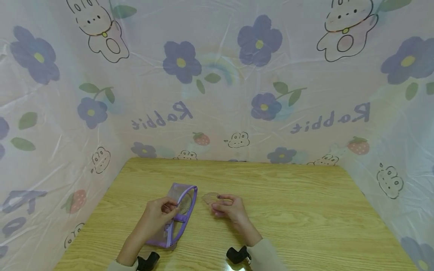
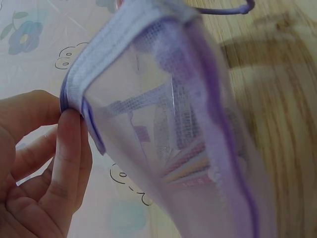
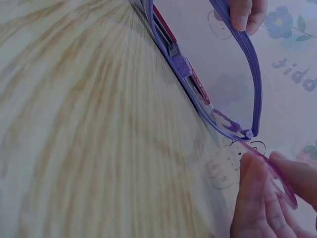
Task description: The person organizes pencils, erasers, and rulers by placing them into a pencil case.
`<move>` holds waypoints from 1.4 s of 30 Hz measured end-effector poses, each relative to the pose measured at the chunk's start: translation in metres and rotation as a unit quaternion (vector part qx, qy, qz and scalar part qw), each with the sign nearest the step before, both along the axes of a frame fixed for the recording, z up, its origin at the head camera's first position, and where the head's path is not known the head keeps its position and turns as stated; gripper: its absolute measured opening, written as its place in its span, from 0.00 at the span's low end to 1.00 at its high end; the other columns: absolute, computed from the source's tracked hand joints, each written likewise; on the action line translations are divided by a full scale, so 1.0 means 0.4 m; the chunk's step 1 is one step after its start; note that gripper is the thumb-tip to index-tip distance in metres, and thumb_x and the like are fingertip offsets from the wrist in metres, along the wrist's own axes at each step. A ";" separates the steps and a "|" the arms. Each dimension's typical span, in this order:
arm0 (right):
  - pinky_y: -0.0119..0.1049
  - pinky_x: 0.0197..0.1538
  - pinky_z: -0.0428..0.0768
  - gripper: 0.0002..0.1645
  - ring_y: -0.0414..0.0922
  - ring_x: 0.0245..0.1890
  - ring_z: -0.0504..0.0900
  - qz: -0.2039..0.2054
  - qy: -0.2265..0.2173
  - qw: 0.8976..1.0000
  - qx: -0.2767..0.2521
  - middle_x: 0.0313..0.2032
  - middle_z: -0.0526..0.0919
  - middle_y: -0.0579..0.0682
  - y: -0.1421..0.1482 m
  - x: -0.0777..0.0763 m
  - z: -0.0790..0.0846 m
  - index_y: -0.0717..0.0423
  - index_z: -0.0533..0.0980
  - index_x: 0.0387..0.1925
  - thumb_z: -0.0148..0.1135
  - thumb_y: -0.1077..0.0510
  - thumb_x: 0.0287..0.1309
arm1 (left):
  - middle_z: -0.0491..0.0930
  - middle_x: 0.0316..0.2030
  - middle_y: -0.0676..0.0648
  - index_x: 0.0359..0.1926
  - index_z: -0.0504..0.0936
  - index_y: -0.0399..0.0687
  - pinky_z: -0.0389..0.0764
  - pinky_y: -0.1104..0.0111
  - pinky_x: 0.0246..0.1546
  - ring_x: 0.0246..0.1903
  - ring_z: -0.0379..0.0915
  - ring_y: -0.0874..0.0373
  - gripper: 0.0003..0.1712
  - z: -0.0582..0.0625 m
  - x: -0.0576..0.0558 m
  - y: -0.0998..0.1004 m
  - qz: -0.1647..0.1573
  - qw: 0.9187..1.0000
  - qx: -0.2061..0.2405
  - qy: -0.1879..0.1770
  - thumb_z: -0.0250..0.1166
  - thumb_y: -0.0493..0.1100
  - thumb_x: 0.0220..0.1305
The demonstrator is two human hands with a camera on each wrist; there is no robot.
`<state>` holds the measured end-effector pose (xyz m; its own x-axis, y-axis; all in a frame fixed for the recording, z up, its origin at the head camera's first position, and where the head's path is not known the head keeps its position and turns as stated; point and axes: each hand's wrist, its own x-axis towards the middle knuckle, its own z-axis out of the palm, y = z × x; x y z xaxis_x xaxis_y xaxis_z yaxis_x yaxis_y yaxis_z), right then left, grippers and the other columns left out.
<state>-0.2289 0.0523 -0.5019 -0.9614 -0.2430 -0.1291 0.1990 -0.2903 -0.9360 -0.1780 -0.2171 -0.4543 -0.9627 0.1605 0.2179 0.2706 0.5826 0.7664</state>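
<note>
A mesh pencil case (image 1: 159,241) with purple trim lies left of the table's middle, its zipper undone and its mouth gaping to the right. My left hand (image 1: 157,216) pinches the edge of the mouth between thumb and fingers. Through the mesh, the left wrist view shows a packet with a barcode (image 2: 187,119) and several striped, coloured stick shapes (image 2: 185,166). To the right of the case, my right hand (image 1: 232,210) pinches a thin clear pinkish plastic piece (image 3: 283,181), round-edged like a protractor. Its tip overlaps the case's zipper corner in the right wrist view.
The wood-grain table (image 1: 305,218) reaches back to a hanging sheet (image 1: 220,94) printed with flowers and rabbits, which also encloses both sides. Black wrist-worn devices (image 1: 237,255) sit at both wrists, by the light sleeves (image 1: 266,256).
</note>
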 end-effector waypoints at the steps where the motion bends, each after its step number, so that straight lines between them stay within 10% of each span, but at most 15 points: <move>1: 0.36 0.32 0.87 0.27 0.48 0.29 0.88 0.001 0.000 1.000 -0.002 0.36 0.86 0.66 -0.003 0.000 0.000 0.81 0.67 0.57 0.64 0.77 0.57 | 0.80 0.28 0.53 0.38 0.84 0.37 0.83 0.73 0.30 0.28 0.78 0.63 0.06 0.000 0.000 0.000 -0.001 1.000 0.000 0.000 0.71 0.34 0.61; 42: 0.52 0.62 0.75 0.29 0.56 0.51 0.83 0.133 -0.033 0.982 -0.130 0.53 0.77 0.74 -0.092 0.011 -0.020 0.81 0.56 0.66 0.50 0.74 0.68 | 0.81 0.28 0.52 0.38 0.84 0.36 0.83 0.72 0.30 0.27 0.78 0.63 0.05 -0.008 -0.002 -0.008 -0.001 1.000 0.003 0.002 0.71 0.33 0.60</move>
